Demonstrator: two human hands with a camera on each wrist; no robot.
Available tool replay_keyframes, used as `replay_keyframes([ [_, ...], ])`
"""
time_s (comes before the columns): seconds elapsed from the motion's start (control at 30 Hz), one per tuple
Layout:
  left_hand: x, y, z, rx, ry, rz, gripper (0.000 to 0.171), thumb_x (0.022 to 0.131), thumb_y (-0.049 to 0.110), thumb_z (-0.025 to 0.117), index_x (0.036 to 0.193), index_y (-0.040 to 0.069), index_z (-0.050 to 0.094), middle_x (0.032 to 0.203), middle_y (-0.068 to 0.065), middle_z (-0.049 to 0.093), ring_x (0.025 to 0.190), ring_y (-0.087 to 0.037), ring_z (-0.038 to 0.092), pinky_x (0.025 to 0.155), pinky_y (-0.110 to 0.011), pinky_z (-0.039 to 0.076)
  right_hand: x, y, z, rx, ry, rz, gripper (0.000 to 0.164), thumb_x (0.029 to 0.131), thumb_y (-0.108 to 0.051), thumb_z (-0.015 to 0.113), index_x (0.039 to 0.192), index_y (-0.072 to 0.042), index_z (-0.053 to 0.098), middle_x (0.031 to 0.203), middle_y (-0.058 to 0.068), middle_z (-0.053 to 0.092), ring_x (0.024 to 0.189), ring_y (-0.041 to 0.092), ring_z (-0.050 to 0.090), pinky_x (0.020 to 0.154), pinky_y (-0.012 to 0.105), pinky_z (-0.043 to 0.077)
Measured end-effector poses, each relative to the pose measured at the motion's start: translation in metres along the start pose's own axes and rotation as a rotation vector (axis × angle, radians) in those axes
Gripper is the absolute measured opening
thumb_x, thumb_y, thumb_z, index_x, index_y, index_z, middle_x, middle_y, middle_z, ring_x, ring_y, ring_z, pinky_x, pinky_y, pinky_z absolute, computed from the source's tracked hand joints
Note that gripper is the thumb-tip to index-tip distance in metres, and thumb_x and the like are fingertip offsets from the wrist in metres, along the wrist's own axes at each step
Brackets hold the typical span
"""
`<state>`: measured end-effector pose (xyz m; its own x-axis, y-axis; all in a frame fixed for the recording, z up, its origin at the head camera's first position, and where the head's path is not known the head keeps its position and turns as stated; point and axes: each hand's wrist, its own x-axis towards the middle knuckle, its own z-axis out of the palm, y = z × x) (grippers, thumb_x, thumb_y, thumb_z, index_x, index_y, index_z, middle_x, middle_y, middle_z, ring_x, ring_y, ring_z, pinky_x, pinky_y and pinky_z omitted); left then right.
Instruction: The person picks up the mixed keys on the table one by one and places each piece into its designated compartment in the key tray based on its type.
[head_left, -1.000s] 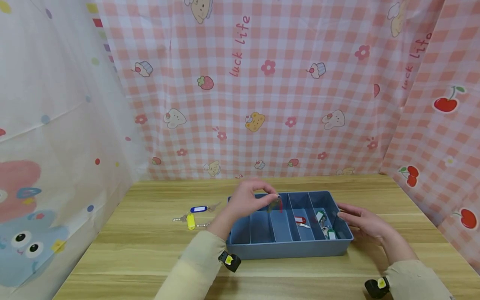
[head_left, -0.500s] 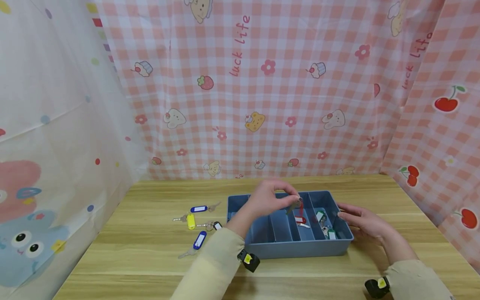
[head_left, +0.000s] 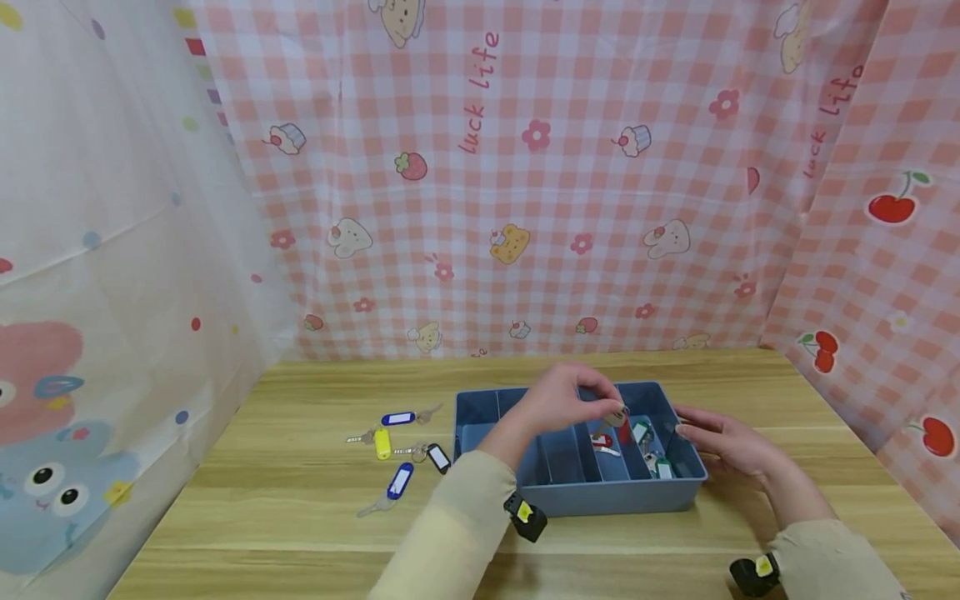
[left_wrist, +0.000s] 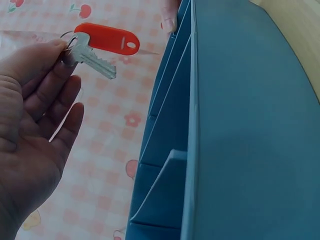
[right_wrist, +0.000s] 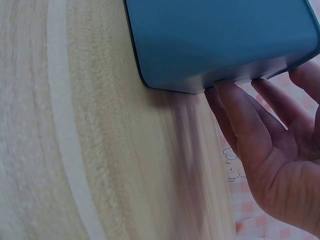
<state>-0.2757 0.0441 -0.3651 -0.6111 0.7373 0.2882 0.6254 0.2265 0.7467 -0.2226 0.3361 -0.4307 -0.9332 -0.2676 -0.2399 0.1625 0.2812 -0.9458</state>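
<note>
Between its thumb and fingertips, my left hand [head_left: 564,400] pinches the ring of a silver key [left_wrist: 97,62] with a red key tag [left_wrist: 107,39]. Key and tag hang over the compartment second from the right of a blue-grey divided box [head_left: 600,498]. In that compartment lies another red-tagged key [head_left: 606,452], partly hidden by the hanging one. Green-tagged keys [head_left: 663,468] lie in the far right compartment. My right hand [head_left: 731,442] rests its fingertips against the box's right outer wall [right_wrist: 225,40], thumb near the rim, fingers not wrapped round it.
Left of the box, on the wooden table [head_left: 247,500], lie two blue-tagged keys, one blue tag [head_left: 401,480] nearer me, a yellow-tagged key [head_left: 382,443] and a black-tagged key [head_left: 438,458]. Patterned cloth [head_left: 555,192] hangs behind the table and at both sides.
My left hand has moved right across the box with the red-tagged key, from the middle compartment to the second from the right. My right hand and the box have stayed in place.
</note>
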Motion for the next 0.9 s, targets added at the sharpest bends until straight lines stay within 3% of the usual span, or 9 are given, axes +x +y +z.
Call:
replay_keyframes([
  [0.17,0.006,-0.004,0.002,0.002,-0.059,-0.041,0.013,0.095,0.019,0.069,0.101,0.010,0.077,0.092,0.009,0.071,0.080,-0.002,0.060,0.073,-0.018,0.051,0.000,0.000,0.000,-0.012,0.012,0.006,0.069,0.105,-0.029,0.051,0.152,0.008,0.018,0.150,0.037,0.028,0.127,0.039,0.048,0.098,0.049,0.047],
  [0.47,0.012,-0.014,0.009,-0.053,-0.094,-0.073,0.011,0.095,0.014,0.069,0.098,0.007,0.077,0.091,0.007,0.070,0.081,-0.002,0.061,0.076,-0.018,0.051,0.001,0.002,0.000,-0.029,0.009,-0.008,0.068,0.105,-0.028,0.050,0.152,0.008,0.018,0.151,0.037,0.026,0.131,0.047,0.042,0.101,0.054,0.044],
  [0.73,0.015,-0.018,0.012,-0.101,-0.097,-0.143,0.010,0.095,0.014,0.069,0.097,0.008,0.077,0.087,0.008,0.070,0.078,-0.005,0.063,0.072,-0.020,0.052,0.000,0.002,0.000,-0.019,0.003,-0.008,0.069,0.105,-0.028,0.051,0.152,0.009,0.017,0.151,0.037,0.025,0.129,0.043,0.044,0.100,0.052,0.045],
  [0.9,0.015,-0.019,0.010,-0.112,-0.083,-0.167,0.014,0.095,0.016,0.068,0.103,0.007,0.076,0.093,0.008,0.070,0.084,-0.004,0.063,0.076,-0.021,0.051,0.001,0.002,-0.001,-0.007,0.001,-0.008,0.068,0.105,-0.028,0.051,0.152,0.008,0.018,0.151,0.037,0.026,0.127,0.039,0.047,0.099,0.050,0.046],
])
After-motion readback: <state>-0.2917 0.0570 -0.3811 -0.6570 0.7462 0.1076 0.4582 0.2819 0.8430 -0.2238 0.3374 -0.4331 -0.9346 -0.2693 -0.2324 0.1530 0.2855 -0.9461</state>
